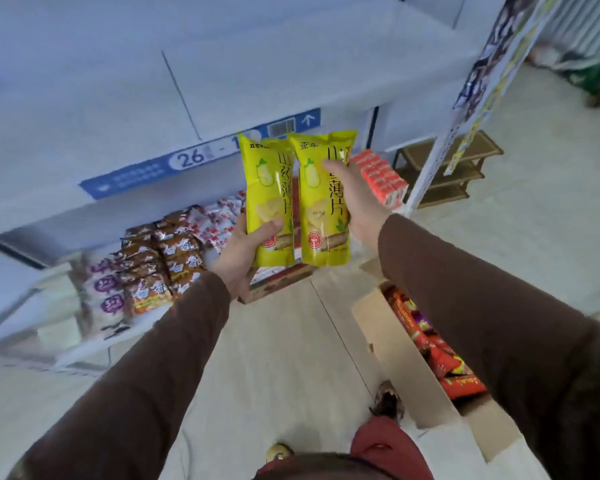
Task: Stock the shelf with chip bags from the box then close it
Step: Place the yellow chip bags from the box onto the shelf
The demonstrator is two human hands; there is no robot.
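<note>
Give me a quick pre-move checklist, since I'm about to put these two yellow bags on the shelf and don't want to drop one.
1. Left hand grips left bag near its bottom: ok.
2. Right hand grips right bag along its side: ok.
3. Bags upright, labels facing the camera: ok.
4. Bare space on the shelf above the blue label strip: ok.
5. Box open, red packs still inside, so not ready to close: not ok.
6. More yellow bags left in the box: cannot tell, the right arm covers part of it.
</note>
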